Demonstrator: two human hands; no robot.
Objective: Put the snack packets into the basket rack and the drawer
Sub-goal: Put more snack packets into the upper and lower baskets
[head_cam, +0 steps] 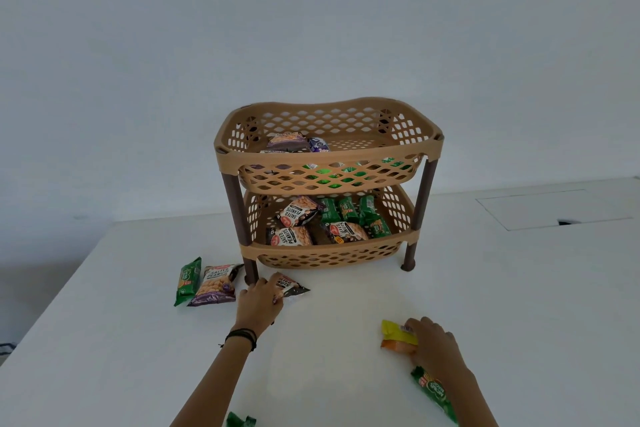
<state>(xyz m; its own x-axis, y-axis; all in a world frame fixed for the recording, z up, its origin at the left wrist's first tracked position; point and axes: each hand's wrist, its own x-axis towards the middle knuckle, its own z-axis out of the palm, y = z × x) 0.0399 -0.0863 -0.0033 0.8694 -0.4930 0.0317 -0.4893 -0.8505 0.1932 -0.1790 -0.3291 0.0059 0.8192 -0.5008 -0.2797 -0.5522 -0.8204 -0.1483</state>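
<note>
A tan two-tier basket rack (325, 163) with brown legs stands on the white table. Its lower tier holds several peanut and green packets; the upper tier holds a few packets. My left hand (259, 302) grips a salted peanuts packet (291, 286) lying on the table by the rack's front left leg. My right hand (436, 343) rests on a yellow and orange packet (396, 336) at the right. A green packet (434, 392) lies partly under my right wrist. To the left lie a green packet (188, 281) and a salted peanuts packet (216, 284).
The white table (346, 357) ends at a left edge with floor beyond. A rectangular cover panel (554, 208) with a dark notch sits at the back right. Another green packet (240, 421) pokes in at the bottom edge. A plain wall stands behind.
</note>
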